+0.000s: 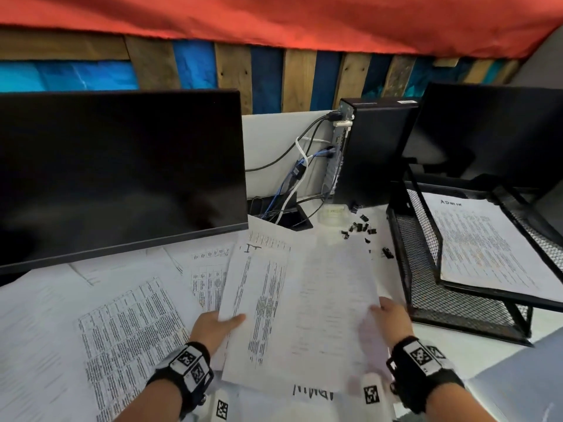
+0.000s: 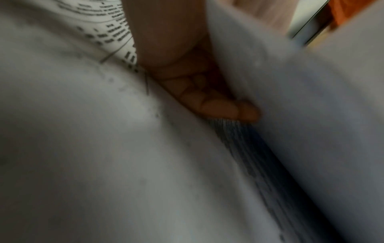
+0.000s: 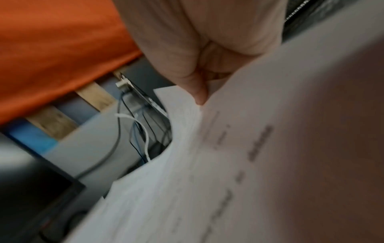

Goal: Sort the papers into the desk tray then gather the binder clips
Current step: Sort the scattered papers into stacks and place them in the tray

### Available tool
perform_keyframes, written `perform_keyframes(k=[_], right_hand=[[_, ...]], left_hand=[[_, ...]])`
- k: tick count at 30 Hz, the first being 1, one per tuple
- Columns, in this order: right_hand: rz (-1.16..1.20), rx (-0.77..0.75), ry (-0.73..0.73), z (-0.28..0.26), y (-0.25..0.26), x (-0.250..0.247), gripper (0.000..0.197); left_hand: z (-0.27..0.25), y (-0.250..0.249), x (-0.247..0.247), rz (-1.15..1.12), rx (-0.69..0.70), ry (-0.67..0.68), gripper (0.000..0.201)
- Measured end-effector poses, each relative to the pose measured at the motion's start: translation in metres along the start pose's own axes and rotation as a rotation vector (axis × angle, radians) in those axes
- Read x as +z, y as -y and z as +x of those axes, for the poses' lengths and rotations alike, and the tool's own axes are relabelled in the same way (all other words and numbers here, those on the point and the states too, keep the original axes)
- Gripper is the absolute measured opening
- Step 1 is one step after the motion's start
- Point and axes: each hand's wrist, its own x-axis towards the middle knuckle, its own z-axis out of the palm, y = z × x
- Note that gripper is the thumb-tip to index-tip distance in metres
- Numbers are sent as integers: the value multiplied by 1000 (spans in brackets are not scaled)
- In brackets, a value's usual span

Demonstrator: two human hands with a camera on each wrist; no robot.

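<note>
My left hand (image 1: 217, 325) pinches a printed sheet (image 1: 259, 300) by its lower left edge, thumb on top; in the left wrist view its fingers (image 2: 218, 105) lie under that sheet (image 2: 311, 115). My right hand (image 1: 391, 315) grips a second, faintly printed sheet (image 1: 332, 315) at its right edge, overlapping the first; the right wrist view shows the thumb (image 3: 195, 85) on this paper (image 3: 249, 156). Both sheets are lifted above more papers (image 1: 128, 330) spread over the desk. The black mesh desk tray (image 1: 426, 239) stands at the right with an "Admin" page (image 1: 487, 245) on its upper tier. Black binder clips (image 1: 362, 228) lie scattered behind the sheets.
A dark monitor (image 1: 122, 172) stands at the back left, over some papers. A black computer box (image 1: 374, 153) with cables (image 1: 298, 175) sits at the back centre, and a second monitor (image 1: 493, 132) behind the tray. A small clear container (image 1: 333, 213) sits near the clips.
</note>
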Motion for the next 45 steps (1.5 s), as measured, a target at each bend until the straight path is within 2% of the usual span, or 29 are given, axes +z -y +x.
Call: perform_keyframes(k=[3, 5, 11, 14, 16, 19, 21, 22, 24, 25, 29, 33, 39, 45], right_hand=[[-7, 101, 83, -6, -14, 22, 39], [-28, 100, 109, -8, -11, 25, 46], [-74, -48, 258, -25, 0, 40, 29], [-63, -67, 351, -24, -4, 48, 44], [27, -24, 331, -18, -9, 46, 54], [170, 48, 208, -11, -11, 31, 75], [404, 50, 275, -16, -3, 18, 83], [555, 39, 376, -19, 2, 13, 79], [792, 27, 548, -32, 24, 6, 51], [845, 1, 557, -35, 34, 4, 44], [844, -200, 396, -41, 72, 0, 33], [777, -340, 328, -51, 96, 2, 21], [869, -445, 221, -57, 100, 7, 23], [882, -597, 162, -57, 107, -6, 15]], left_hand=[[-9, -14, 1, 34, 49, 42, 36], [-7, -19, 5, 10, 37, 88, 39], [8, -10, 33, -21, -54, 156, 44], [8, -5, 47, -29, -42, 192, 47], [8, -3, 48, -59, -20, 198, 42], [6, -4, 38, -150, -1, 224, 30], [4, -9, 30, -186, 25, 236, 34], [2, -13, 27, -193, 44, 248, 36], [-2, -28, 21, -197, 93, 255, 34], [-4, -39, 17, -201, 125, 255, 33], [-10, -80, -8, -249, 330, 187, 39], [-15, -98, -16, -326, 471, 160, 60], [-18, -93, -12, -395, 514, 164, 39], [-18, -81, -9, -365, 499, 187, 67]])
